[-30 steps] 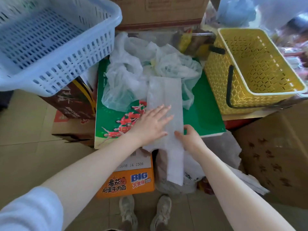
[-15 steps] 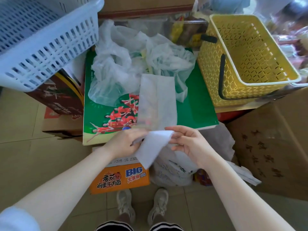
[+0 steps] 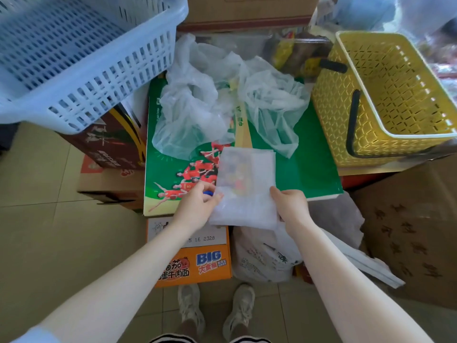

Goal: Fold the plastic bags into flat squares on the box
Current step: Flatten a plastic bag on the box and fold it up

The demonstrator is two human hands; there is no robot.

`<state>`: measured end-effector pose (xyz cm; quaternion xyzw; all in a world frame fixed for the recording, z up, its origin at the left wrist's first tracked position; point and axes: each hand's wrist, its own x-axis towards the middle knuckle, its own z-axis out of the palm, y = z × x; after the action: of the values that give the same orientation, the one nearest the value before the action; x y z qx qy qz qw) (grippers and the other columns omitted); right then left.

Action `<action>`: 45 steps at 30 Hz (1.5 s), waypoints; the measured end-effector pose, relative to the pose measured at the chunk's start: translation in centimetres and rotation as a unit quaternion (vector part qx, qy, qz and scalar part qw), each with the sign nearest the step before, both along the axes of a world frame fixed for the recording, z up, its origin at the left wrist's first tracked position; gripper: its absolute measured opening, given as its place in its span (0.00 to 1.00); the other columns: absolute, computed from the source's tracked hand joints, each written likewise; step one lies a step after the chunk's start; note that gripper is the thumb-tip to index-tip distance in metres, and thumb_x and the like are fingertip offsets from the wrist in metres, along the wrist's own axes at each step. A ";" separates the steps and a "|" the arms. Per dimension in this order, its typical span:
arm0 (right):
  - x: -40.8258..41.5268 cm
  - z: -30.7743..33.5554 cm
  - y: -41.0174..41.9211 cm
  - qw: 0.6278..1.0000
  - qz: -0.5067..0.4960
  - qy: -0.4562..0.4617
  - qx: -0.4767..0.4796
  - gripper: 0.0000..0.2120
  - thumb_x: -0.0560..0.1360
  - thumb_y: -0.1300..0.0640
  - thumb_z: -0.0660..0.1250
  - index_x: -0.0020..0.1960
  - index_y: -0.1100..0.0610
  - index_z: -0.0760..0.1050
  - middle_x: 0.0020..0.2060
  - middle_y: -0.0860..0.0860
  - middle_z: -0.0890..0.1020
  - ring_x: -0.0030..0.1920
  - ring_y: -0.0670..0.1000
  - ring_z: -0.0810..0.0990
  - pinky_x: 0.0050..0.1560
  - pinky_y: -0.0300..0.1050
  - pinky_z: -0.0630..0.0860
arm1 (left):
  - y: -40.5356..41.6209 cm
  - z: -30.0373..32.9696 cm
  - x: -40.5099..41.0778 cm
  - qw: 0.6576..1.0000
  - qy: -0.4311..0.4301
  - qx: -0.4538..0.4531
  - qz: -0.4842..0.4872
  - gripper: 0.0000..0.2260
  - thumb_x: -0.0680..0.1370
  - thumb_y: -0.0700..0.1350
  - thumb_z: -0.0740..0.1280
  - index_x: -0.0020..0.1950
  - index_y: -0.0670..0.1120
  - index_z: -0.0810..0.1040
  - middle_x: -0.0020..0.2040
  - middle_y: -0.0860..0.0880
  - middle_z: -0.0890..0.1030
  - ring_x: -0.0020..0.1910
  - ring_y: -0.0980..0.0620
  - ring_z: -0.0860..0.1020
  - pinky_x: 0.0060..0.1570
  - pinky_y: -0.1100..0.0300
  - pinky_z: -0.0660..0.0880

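Observation:
A folded translucent white plastic bag lies as a flat rectangle over the near edge of the green box. My left hand pinches its lower left edge. My right hand grips its lower right edge. The bag's near part overhangs the box. A heap of crumpled clear plastic bags lies on the far half of the box.
A light blue basket sits at the upper left on a brown carton. To the right stands a yellow basket with a black handle. An orange noodle carton, a filled white bag and a brown cardboard box stand below.
The long strip has been folded up on itself into a shorter rectangle. Both hands went from pressing and lifting the hanging end to holding the lower edge of the folded bag.

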<state>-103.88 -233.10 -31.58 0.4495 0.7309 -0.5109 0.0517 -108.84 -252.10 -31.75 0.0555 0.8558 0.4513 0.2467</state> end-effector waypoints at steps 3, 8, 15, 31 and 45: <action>-0.1 -0.5 -0.1 0.997 0.033 -0.024 0.062 0.20 0.73 0.59 0.61 0.27 0.54 0.56 0.25 0.51 0.60 0.29 0.52 0.58 0.33 0.45 0.54 | 0.7 -0.6 0.5 0.999 0.028 -0.018 -0.027 0.18 0.76 0.50 0.66 0.63 0.46 0.68 0.49 0.44 0.81 0.46 0.47 0.79 0.46 0.50 0.76; -0.1 0.2 -0.2 0.991 0.064 -0.029 0.112 0.12 0.75 0.53 0.60 0.35 0.56 0.66 0.30 0.49 0.70 0.32 0.51 0.67 0.31 0.45 0.61 | 1.4 -0.6 0.3 0.986 0.127 -0.089 -0.065 0.16 0.78 0.44 0.63 0.66 0.46 0.67 0.52 0.44 0.80 0.48 0.46 0.79 0.47 0.50 0.76; -3.1 0.0 0.2 0.974 0.102 -0.034 0.199 0.18 0.76 0.47 0.63 0.58 0.58 0.69 0.54 0.53 0.74 0.51 0.57 0.75 0.45 0.49 0.71 | 2.5 -0.9 -1.0 0.939 0.229 -0.207 -0.152 0.20 0.78 0.45 0.62 0.68 0.45 0.64 0.60 0.46 0.74 0.51 0.47 0.77 0.43 0.54 0.75; -9.3 -0.6 1.8 0.980 0.143 0.000 0.135 0.16 0.76 0.57 0.61 0.33 0.52 0.60 0.31 0.49 0.67 0.36 0.53 0.67 0.31 0.44 0.60 | 3.0 -2.5 -3.9 0.845 0.365 -0.282 -0.268 0.36 0.78 0.63 0.41 0.71 0.37 0.62 0.72 0.37 0.62 0.72 0.41 0.60 0.72 0.51 0.47; -5.5 1.0 -0.4 0.787 0.330 0.105 0.511 0.17 0.73 0.61 0.65 0.61 0.64 0.72 0.61 0.61 0.75 0.62 0.62 0.74 0.58 0.54 0.71 | 2.9 -4.0 -4.6 0.831 0.325 -0.278 -0.355 0.39 0.69 0.71 0.39 0.73 0.52 0.34 0.74 0.48 0.35 0.73 0.49 0.34 0.70 0.55 0.33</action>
<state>-109.37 -233.53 -30.56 0.0854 0.9899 -0.0585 -0.0967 -113.40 -249.22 -35.79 0.4282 0.8973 0.0314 0.1028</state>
